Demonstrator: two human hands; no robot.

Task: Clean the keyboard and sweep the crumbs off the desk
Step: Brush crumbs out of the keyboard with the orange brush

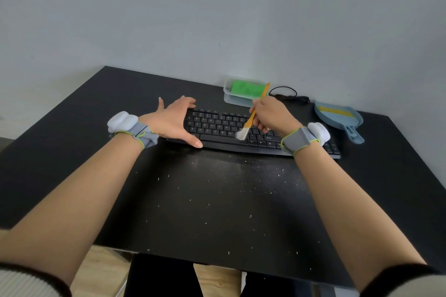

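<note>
A black keyboard [217, 128] lies across the far half of the black desk [72, 152]. My left hand [172, 120] grips its left end, fingers over the far edge and thumb at the near edge. My right hand [270, 114] holds a small brush [251, 120] with an orange handle; its white bristles touch the keys just above the space bar. Small white crumbs [241, 190] are scattered over the desk in front of the keyboard.
A clear plastic box [228, 94] with a green cloth [246, 89] stands behind the keyboard by the wall. A black cable [289, 94] coils to its right. A blue dustpan [340, 118] with a yellow comb lies at the far right. The desk's near edge is close to me.
</note>
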